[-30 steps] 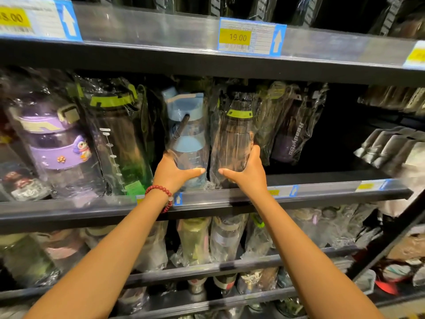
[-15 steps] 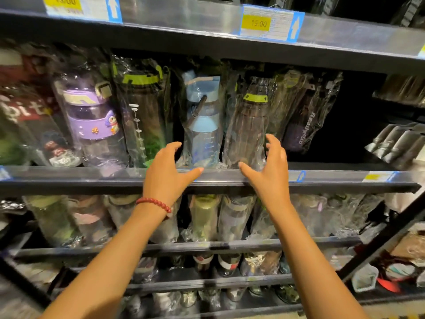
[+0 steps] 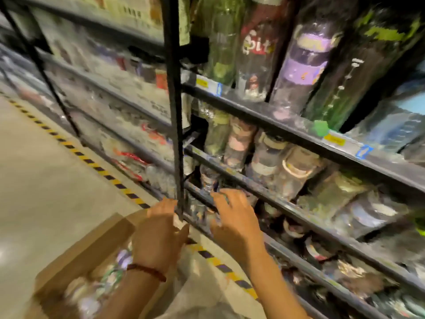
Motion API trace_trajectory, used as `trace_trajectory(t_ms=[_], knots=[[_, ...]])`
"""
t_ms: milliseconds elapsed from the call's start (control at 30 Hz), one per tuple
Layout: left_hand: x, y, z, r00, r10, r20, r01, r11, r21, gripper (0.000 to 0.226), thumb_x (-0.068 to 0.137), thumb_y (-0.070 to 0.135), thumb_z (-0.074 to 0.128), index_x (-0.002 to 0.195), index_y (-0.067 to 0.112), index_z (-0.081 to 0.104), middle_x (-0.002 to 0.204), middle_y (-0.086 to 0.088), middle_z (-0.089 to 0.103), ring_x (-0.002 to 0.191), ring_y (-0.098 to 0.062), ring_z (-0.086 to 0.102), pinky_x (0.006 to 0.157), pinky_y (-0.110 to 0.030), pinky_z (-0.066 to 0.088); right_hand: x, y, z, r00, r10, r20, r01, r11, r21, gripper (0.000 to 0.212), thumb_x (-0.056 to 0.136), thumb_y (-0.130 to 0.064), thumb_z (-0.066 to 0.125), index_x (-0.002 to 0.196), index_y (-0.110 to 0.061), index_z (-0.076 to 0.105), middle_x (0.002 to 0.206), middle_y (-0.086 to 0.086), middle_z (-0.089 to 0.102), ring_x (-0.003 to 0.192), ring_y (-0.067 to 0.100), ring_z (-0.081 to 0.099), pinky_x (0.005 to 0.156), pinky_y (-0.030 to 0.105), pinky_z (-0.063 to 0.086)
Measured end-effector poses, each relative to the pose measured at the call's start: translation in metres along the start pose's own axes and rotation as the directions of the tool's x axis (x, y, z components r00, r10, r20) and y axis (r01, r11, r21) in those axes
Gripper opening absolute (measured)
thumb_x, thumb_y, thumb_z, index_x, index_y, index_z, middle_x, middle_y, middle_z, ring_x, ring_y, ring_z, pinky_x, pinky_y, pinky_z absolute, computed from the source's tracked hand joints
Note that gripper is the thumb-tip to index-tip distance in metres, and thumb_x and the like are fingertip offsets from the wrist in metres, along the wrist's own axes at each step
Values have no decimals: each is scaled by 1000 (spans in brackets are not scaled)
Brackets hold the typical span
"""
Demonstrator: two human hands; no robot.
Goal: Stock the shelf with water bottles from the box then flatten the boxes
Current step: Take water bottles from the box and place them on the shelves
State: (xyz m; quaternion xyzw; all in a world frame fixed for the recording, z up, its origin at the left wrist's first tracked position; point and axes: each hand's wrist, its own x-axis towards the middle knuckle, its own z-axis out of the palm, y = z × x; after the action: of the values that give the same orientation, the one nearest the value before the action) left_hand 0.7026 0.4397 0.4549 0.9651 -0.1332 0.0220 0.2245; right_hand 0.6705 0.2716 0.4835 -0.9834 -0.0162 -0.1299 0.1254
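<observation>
The view is blurred and tilted. An open cardboard box (image 3: 76, 256) stands on the floor at the lower left, with several wrapped water bottles (image 3: 99, 282) inside. My left hand (image 3: 158, 236), with a red bead bracelet at the wrist, hangs above the box's right side, fingers loosely apart and empty. My right hand (image 3: 234, 217) is beside it in front of a low shelf rail, fingers spread, holding nothing. Wrapped bottles fill the shelves, among them a purple one (image 3: 301, 65) on the upper tier (image 3: 287, 130).
A black upright post (image 3: 174, 107) of the shelving rises just behind my left hand. A yellow and black striped line (image 3: 92, 162) runs along the floor at the shelf's foot. Bare concrete floor (image 3: 46, 180) lies to the left. More shelves stretch away at the far left.
Both hands have let go of the bottles on the upper shelf and dropped down. My view has swung left and downward, so the box on the floor has come into sight.
</observation>
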Motion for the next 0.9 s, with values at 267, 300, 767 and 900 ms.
trace_trajectory(t_ms=[267,300,767,900], knots=[[-117,-136,-35,952,-300,-65,307,936,173,60,41,28,91,93,11,67,80,-9,66,64,-31,64,47,-28,48,-27,-150,97,905,-304,296,274,952,139,42,62,-24,67,104,-16,67,103,6,67,90,30,65,63,34,56],[-129,-148,-36,942,-326,-79,335,926,177,59,40,27,91,92,11,67,80,-9,66,64,-31,64,49,-28,49,-31,-162,106,885,-339,317,308,940,147,49,58,-22,76,105,-17,65,104,6,66,92,30,65,66,34,57],[-189,-210,-28,699,-715,15,712,698,82,44,70,40,73,108,24,58,101,3,61,92,-19,58,71,-28,48,-34,-235,170,601,-538,590,491,832,258,52,80,-30,70,129,-20,52,131,2,51,123,26,47,96,37,46],[-166,-232,-7,657,-751,65,747,660,82,58,41,31,89,92,15,67,80,-3,67,66,-23,64,50,-29,52,-11,-225,202,557,-547,625,479,826,297,59,61,-31,82,115,-25,57,111,0,61,103,24,62,83,34,54]])
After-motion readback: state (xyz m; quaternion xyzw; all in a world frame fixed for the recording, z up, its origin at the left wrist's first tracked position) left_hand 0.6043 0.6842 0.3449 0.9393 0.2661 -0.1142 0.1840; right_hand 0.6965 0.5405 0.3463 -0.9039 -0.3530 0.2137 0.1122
